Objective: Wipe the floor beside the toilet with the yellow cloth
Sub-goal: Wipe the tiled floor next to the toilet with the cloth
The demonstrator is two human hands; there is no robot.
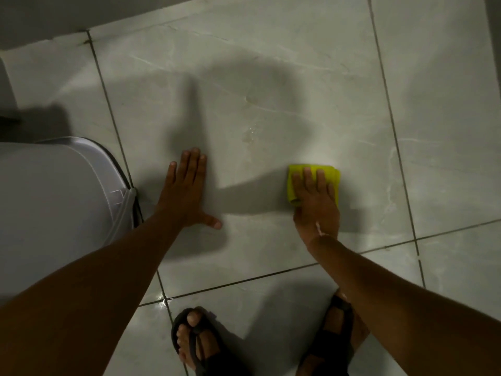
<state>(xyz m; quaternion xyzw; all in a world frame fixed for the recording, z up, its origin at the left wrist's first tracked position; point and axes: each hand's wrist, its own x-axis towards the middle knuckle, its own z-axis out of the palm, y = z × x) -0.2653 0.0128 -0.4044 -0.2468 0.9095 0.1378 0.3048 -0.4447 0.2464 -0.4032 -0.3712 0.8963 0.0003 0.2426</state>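
The folded yellow cloth point(294, 173) lies flat on the pale marbled floor tile point(257, 77), right of centre. My right hand point(315, 202) presses down on it with fingers spread, covering most of it. My left hand point(187, 191) rests flat and empty on the same tile, fingers pointing away, thumb out to the right. The white toilet point(54, 202) with its closed lid fills the left edge, just left of my left forearm. A small wet smear point(250, 132) glistens on the tile beyond and between my hands.
My two feet in dark sandals point(198, 346) stand on the tiles at the bottom. Dark grout lines point(108, 99) cross the floor. A grey wall point(40, 14) runs along the top left, and my arms cast broad shadows on the tile.
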